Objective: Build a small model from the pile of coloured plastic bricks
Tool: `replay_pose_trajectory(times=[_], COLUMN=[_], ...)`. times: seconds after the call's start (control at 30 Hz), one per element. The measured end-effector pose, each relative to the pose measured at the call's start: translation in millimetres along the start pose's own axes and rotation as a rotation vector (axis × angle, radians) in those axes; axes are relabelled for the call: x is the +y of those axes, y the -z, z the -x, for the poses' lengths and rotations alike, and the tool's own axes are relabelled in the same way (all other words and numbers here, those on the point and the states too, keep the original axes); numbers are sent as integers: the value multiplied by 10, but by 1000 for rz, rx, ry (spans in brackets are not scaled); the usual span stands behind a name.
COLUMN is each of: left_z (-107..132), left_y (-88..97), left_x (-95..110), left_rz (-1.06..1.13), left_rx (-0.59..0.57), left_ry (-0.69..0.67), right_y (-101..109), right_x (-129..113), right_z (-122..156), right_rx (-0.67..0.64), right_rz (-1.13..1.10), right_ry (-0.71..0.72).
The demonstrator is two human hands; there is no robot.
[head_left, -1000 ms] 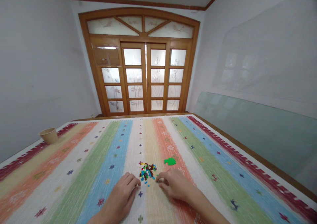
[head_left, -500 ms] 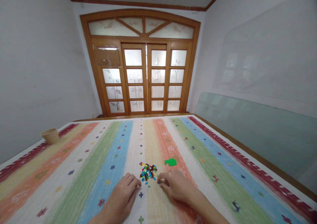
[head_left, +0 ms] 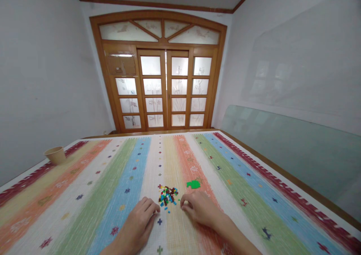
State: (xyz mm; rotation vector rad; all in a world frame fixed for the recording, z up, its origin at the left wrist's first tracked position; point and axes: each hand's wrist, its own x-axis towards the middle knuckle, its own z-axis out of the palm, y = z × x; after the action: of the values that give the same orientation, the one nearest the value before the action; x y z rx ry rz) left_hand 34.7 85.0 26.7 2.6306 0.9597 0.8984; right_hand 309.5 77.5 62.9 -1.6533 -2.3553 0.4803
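Observation:
A small heap of tiny coloured bricks (head_left: 167,195) lies on the striped cloth (head_left: 93,195) in front of me. My left hand (head_left: 139,221) rests palm down on the cloth, fingers curled, its fingertips just left of the heap. My right hand (head_left: 199,210) lies just right of the heap, fingers curled, thumb and forefinger pinched near the bricks; what is between them is too small to make out. A flat green plate piece (head_left: 193,184) sits a little beyond my right hand.
A tan paper cup (head_left: 55,154) stands at the far left edge of the cloth. A glass sheet (head_left: 282,146) leans along the right wall. Wooden glazed doors (head_left: 162,89) close the far end of the room.
Both hands stay beside the heap; the right hand's fingers shift slightly at the heap's edge. The view wobbles a little.

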Motion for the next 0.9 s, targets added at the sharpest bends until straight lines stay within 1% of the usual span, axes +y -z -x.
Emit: replay_pose_trajectory(times=[0.1,0.23,0.4,0.53,0.73,0.9], left_z=[-1,-12,-16,-10,-5,-4], left_y=[1,10,25,21,8,-4], left_x=[-3,4,19,11,-10,-19], left_rz=[-5,6,-4,4,-3,-9], left_rx=[-1,22,4,11,-13,-13], left_ry=[6,-11,-3,-6,-1,2], right_y=[16,72,117,160,232,265], right_x=[32,57,103,155,268,394], right_z=[-16,-23,-33,-38,-43,-45], right_rx=[10,6,25,48,102,104], right_rz=[-11,4,38,19,38,78], right_ry=[-7,-51,-82,-94,-157,-205])
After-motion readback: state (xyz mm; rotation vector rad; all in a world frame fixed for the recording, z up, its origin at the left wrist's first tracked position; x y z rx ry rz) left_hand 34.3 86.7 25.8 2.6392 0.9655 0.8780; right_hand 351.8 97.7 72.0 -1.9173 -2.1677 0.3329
